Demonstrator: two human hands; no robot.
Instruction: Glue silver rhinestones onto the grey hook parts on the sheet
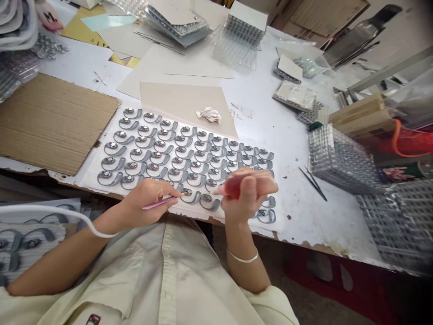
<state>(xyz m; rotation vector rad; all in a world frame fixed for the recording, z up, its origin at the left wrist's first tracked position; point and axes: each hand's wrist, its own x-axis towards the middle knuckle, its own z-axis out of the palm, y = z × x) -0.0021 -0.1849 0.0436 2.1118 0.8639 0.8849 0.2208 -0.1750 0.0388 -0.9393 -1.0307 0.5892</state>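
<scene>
My left hand pinches a thin pink stick, and its fine tip sits just above a grey curled piece in the front row. Those pieces, each set with a round silver stone, lie in several rows on a white sheet. My right hand closes around a translucent red object, perhaps a small tool or bottle, partly hidden by my fingers. That hand rests over the sheet's front right corner, covering some of the pieces.
A brown cardboard sheet lies to the left, and a crumpled tissue sits on a beige card behind the rows. Stacks of clear plastic trays stand at the right, beside black tweezers. A white cable runs towards my left arm.
</scene>
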